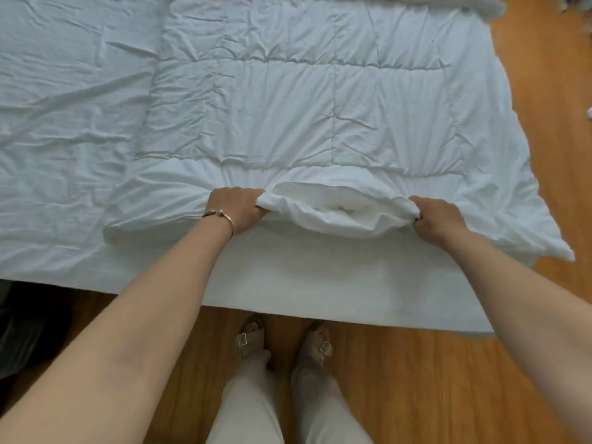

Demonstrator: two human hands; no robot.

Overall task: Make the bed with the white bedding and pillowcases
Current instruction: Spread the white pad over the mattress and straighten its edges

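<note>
- While both arms reach straight out and down from the bottom corners, two feet in sandals (pixel 285 339) stand on the wood floor (pixel 416 379) right at the bed's near edge, with light trousers (pixel 288 408) below them in the shot.
- left hand (pixel 238 208): knuckles up, fingers curled tight into a bunched fold of the white duvet (pixel 304 100), wrist a bit bent. One thin bracelet (pixel 221 216) sits on that wrist.
- right hand (pixel 437 217): same deal, fingers curled and pinching the other end of the same fold, palm facing down.
- Between the two hands the duvet's near edge is gathered up into one puffy open pocket, lifted slightly off the sheet.
- One duvet total, quilted in squares, lying across the right part of the mattress (pixel 320 283), its right corner hanging just past the bed's edge.
- One wrinkled white sheet (pixel 64 100) shows bare on the left side.
- Far top edge: a strip of something greyish (pixel 416 1), can't tell what it is.
</note>
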